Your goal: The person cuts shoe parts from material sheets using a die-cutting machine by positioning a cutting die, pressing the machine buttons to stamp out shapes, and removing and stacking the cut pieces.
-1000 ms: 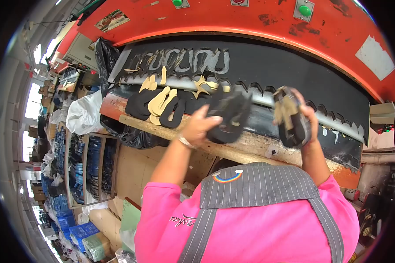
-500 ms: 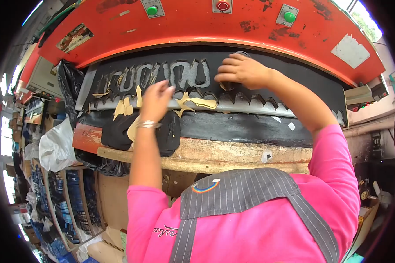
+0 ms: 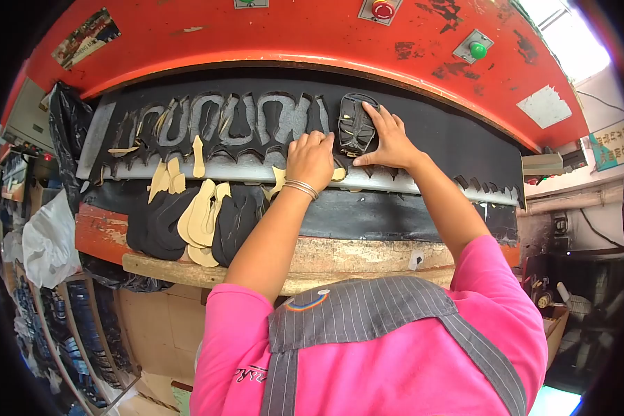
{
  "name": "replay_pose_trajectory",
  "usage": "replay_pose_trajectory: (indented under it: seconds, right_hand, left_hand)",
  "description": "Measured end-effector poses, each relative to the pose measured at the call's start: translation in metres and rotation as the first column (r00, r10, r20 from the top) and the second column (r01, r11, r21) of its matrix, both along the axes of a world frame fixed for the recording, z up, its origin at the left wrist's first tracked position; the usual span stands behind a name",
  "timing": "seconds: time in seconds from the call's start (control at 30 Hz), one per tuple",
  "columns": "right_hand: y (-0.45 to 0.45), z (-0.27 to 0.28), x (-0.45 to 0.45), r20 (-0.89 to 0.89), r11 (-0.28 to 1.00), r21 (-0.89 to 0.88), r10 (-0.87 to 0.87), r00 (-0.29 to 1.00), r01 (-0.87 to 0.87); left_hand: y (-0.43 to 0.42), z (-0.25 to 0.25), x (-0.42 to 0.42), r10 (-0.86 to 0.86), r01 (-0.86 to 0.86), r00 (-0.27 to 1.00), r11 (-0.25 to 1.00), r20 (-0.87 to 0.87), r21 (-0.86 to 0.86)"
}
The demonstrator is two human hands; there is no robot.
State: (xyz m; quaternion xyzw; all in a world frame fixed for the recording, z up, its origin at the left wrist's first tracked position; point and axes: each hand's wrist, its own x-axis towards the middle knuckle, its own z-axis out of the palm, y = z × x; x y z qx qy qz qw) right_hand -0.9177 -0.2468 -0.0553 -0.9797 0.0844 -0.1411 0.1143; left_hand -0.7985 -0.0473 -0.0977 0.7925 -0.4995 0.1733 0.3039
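Observation:
A sole-shaped cutting die (image 3: 354, 125) with a dark metal frame and inner bars rests on the black sheet (image 3: 437, 128). My right hand (image 3: 394, 143) grips it from the right, index finger at its upper end and thumb near its lower end. Just left of the die, my left hand (image 3: 310, 161) is closed over the sheet's cut edge. Its fingertips are partly hidden, so what they hold, if anything, is unclear. A pale cut piece (image 3: 339, 174) shows beside this hand. Curved cut-outs (image 3: 274, 114) run through the sheet on the left.
Pale insole shapes (image 3: 202, 215) and black cut pieces (image 3: 161, 222) lie in piles at the front left. A wooden edge (image 3: 367, 256) runs along the front. Behind stands a red machine beam (image 3: 291, 35) with a red button (image 3: 383, 9) and a green button (image 3: 478, 50).
My left hand has moved right, from above the pale pieces to beside the die. My right hand has shifted to the die's right side, uncovering it. The camera view has also shifted.

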Motion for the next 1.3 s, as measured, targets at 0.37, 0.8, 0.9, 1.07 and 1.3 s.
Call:
replay_pose_trajectory:
  seconds: [0.37, 0.8, 0.9, 1.07, 1.3]
  right_hand:
    - [-0.009, 0.005, 0.008, 0.052, 0.988, -0.006, 0.154, 0.987, -0.154]
    - [0.010, 0.051, -0.034, 0.157, 0.996, 0.089, -0.003, 0.988, -0.011]
    - [-0.018, 0.092, -0.060, 0.642, 0.994, 0.056, -0.106, 0.760, 0.091]
    - [-0.074, 0.160, -0.062, 0.922, 0.886, -0.044, -0.141, 0.359, 0.461]
    - [-0.101, 0.130, -0.032, 0.898, 0.816, -0.047, -0.218, 0.382, 0.576]
  left_hand:
    - [0.003, 0.002, 0.005, -0.049, 0.049, 0.999, 0.998, -0.005, -0.029]
    - [0.005, 0.024, 0.035, -0.104, 0.063, 0.952, 0.987, -0.289, -0.148]
    - [0.022, 0.094, 0.056, -0.004, -0.088, 0.941, 0.963, -0.339, -0.256]
    - [0.031, 0.162, 0.102, 0.311, -0.140, 0.932, 0.781, 0.185, -0.608]
    - [0.048, 0.173, 0.125, 0.184, -0.208, 0.968, 0.968, -0.169, -0.138]
